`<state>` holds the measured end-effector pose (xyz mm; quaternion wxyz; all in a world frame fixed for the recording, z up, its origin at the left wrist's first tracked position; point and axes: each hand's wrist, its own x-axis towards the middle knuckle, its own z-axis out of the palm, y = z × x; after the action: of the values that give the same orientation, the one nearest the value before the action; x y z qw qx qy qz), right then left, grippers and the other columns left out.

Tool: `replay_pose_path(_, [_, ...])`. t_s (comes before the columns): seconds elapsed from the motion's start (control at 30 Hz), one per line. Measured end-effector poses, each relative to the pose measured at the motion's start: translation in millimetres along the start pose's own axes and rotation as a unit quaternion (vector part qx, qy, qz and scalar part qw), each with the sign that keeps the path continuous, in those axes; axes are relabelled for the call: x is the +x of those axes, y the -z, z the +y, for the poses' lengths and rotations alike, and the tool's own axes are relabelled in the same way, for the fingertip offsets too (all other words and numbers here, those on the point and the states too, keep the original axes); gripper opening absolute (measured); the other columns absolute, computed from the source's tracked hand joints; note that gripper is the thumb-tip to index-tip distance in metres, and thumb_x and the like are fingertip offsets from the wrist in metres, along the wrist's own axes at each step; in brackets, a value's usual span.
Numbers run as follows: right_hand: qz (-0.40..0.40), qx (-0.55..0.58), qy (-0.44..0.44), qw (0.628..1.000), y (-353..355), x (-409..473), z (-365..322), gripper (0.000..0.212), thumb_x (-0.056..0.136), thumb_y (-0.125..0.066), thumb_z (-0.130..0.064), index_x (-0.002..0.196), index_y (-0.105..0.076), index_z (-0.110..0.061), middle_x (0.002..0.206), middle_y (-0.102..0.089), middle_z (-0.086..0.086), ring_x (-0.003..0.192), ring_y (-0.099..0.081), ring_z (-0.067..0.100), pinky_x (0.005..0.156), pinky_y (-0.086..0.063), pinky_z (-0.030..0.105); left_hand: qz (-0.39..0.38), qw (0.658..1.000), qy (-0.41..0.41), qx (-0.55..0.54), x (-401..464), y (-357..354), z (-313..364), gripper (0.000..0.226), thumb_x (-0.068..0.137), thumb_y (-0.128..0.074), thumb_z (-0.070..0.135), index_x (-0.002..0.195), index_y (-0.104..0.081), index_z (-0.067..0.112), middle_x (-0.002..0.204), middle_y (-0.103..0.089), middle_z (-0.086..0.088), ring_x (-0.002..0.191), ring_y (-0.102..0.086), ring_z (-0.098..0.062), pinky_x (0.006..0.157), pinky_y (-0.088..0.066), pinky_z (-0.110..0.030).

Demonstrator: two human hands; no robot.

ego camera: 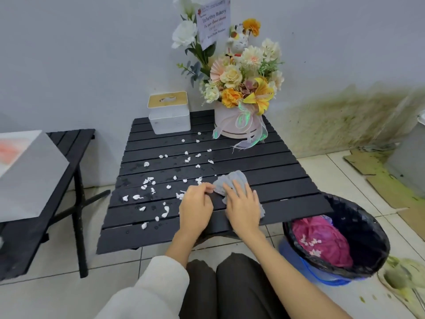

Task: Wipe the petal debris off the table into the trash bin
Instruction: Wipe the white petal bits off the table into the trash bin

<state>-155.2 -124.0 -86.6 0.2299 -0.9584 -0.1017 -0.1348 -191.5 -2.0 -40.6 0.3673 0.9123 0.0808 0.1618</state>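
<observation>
Several small white petal bits [149, 180] lie scattered over the black slatted table [287, 180], mostly left of centre. A crumpled grey cloth [231, 178] rests on the table near the front right. My right hand [241, 208] lies flat on the cloth, fingers spread. My left hand [195, 207] pinches the cloth's left edge with thumb and fingers. The trash bin [372, 229], lined with a black bag, stands on the floor just right of the table's front corner; it holds pink crumpled material with a few petals on it.
A white tissue box [169, 116] and a flower arrangement in a round pink box [239, 120] stand at the table's back edge against the wall. A second black table [69, 143] with a white box [27, 171] is to the left. Cardboard [391, 192] lies on the floor at right.
</observation>
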Motion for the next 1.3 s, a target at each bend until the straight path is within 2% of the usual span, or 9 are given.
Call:
replay_pose_path(0.13, [-0.044, 0.01, -0.041, 0.998, 8, 12, 3, 0.038, 0.094, -0.044, -0.012, 0.13, -0.052, -0.021, 0.14, -0.047, 0.009, 0.124, -0.045, 0.034, 0.099, -0.037, 0.044, 0.082, 0.994, 0.06, 0.041, 4, 61, -48, 0.034, 0.082, -0.044, 0.001, 0.101, -0.064, 0.02, 0.101, -0.062, 0.001, 0.101, -0.053, -0.017, 0.084, -0.046, -0.035])
replay_pose_path(0.27, [-0.049, 0.123, -0.123, 0.983, 36, 26, -50, 0.034, 0.096, -0.042, -0.015, 0.124, -0.057, -0.024, 0.118, -0.064, 0.014, 0.107, -0.056, 0.037, 0.082, -0.045, 0.037, 0.195, 0.963, 0.16, 0.1, -13, 108, -102, 0.035, 0.079, -0.046, -0.007, 0.103, -0.064, 0.009, 0.104, -0.064, -0.012, 0.107, -0.049, -0.03, 0.088, -0.041, -0.041])
replay_pose_path(0.5, [-0.089, 0.199, 0.067, 0.974, -11, -8, -208, 0.028, 0.095, -0.044, -0.017, 0.115, -0.062, -0.024, 0.11, -0.067, 0.007, 0.099, -0.061, 0.032, 0.079, -0.049, 0.038, 0.245, 0.925, 0.28, 0.078, -38, 114, -141, 0.038, 0.083, -0.045, -0.008, 0.117, -0.055, 0.006, 0.117, -0.06, -0.017, 0.114, -0.045, -0.034, 0.091, -0.039, -0.045])
replay_pose_path(0.6, [-0.149, 0.108, 0.145, 0.972, -52, -32, -234, 0.021, 0.083, -0.06, -0.025, 0.103, -0.066, -0.026, 0.11, -0.065, -0.002, 0.099, -0.061, 0.026, 0.073, -0.048, 0.033, 0.224, 0.938, 0.254, 0.072, -35, 119, -154, 0.038, 0.082, -0.053, -0.001, 0.119, -0.054, 0.007, 0.12, -0.06, -0.013, 0.115, -0.047, -0.032, 0.091, -0.041, -0.045])
replay_pose_path(0.73, [-0.115, 0.009, 0.216, 0.97, -74, -35, -225, 0.046, 0.045, -0.081, -0.034, 0.09, -0.069, -0.036, 0.093, -0.066, -0.01, 0.07, -0.059, 0.016, 0.057, -0.044, 0.023, 0.179, 0.944, 0.254, 0.11, -33, 119, -171, 0.039, 0.088, -0.047, 0.005, 0.127, -0.048, 0.007, 0.121, -0.06, -0.015, 0.111, -0.053, -0.034, 0.09, -0.043, -0.046])
replay_pose_path(0.9, [-0.035, 0.025, 0.123, 0.991, -62, -17, -170, 0.041, 0.057, -0.077, -0.004, 0.092, -0.068, -0.021, 0.093, -0.065, 0.004, 0.065, -0.05, 0.028, 0.057, -0.034, 0.029, 0.146, 0.945, 0.254, 0.143, -30, 120, -171, 0.049, 0.088, -0.043, 0.002, 0.135, -0.038, 0.015, 0.121, -0.059, -0.01, 0.11, -0.054, -0.028, 0.093, -0.041, -0.043])
replay_pose_path(1.1, [0.01, 0.035, 0.026, 0.999, -39, 11, -82, 0.026, 0.08, -0.064, 0.001, 0.103, -0.069, -0.01, 0.109, -0.061, 0.019, 0.082, -0.048, 0.04, 0.073, -0.042, 0.043, 0.088, 0.955, 0.229, 0.169, -29, 122, -172, 0.037, 0.089, -0.042, 0.005, 0.124, -0.045, 0.016, 0.113, -0.061, -0.009, 0.103, -0.054, -0.028, 0.085, -0.046, -0.042])
replay_pose_path(1.23, [0.046, 0.099, -0.008, 0.994, -43, 22, -106, 0.023, 0.085, -0.055, -0.003, 0.101, -0.07, -0.008, 0.109, -0.061, 0.019, 0.087, -0.047, 0.042, 0.081, -0.034, 0.039, 0.077, 0.96, 0.24, 0.124, -27, 123, -170, 0.036, 0.09, -0.04, 0.005, 0.125, -0.043, 0.016, 0.116, -0.059, -0.009, 0.102, -0.055, -0.027, 0.09, -0.045, -0.043])
replay_pose_path(1.3, [0.079, 0.14, 0.021, 0.987, -46, 16, -148, 0.022, 0.083, -0.056, -0.005, 0.098, -0.071, -0.009, 0.106, -0.062, 0.018, 0.086, -0.049, 0.041, 0.078, -0.034, 0.034, 0.079, 0.965, 0.248, 0.019, -28, 126, -173, 0.036, 0.093, -0.034, 0.004, 0.124, -0.043, 0.02, 0.117, -0.059, -0.007, 0.097, -0.057, -0.024, 0.086, -0.049, -0.044])
